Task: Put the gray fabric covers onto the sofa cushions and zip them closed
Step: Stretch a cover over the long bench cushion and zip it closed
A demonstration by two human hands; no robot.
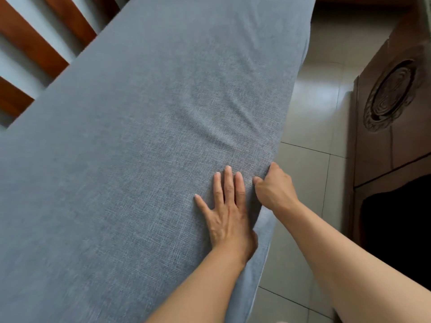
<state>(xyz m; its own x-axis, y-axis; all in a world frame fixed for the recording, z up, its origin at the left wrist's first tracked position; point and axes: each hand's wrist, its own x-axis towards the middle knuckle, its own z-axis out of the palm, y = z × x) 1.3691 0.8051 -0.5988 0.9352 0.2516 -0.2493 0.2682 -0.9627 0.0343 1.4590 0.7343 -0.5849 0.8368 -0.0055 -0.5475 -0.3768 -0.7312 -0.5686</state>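
A person's bare forearms enter from the bottom edge, cut off at the elbows. The left hand (227, 212) lies flat on a gray cover (144, 141) near the cushion's right edge, fingers straight and slightly spread, thumb tucked out of sight over the side. Just beside it, the right hand (274, 188) curls its fingers over that same edge and pinches the cloth; its fingertips are hidden beneath the fold. The cover is a coarse blue-gray weave, stretched over a long cushion that fills most of the view, with soft wrinkles fanning out from the right hand. No zipper can be made out. The cushion's far end and left side run out of frame. Right of it lie pale floor tiles (310, 117) and a dark carved wooden cabinet (391, 99); at the far left, brown wooden slats (35, 43), blurred.
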